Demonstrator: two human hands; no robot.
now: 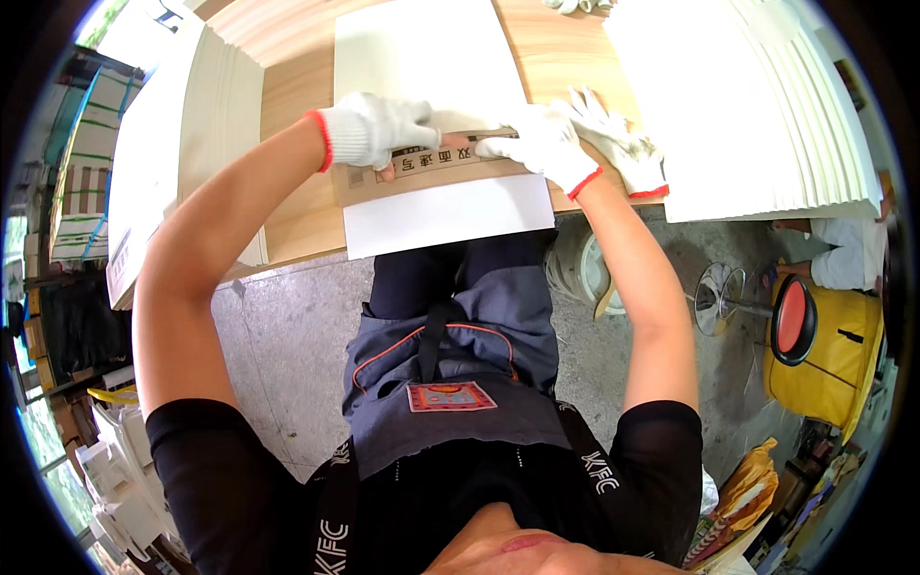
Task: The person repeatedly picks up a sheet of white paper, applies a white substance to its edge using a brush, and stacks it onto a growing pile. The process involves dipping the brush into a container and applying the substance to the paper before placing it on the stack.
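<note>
A brown paper cover with dark printing lies across white sheets at the table's near edge. My left hand, in a white glove with a red cuff, grips the cover at its left part; bare fingertips show. From the right, my gloved right hand holds the cover's far right part, its thumb pointing left. Some of its fingers are hidden. A white sheet sticks out over the table edge below the cover. Beyond my hands lies a larger white sheet.
Tall stacks of white paper stand at the left and right. A spare white glove lies beside my right hand on the wooden table. Below at right are a round stool, a yellow bag and another person's sleeve.
</note>
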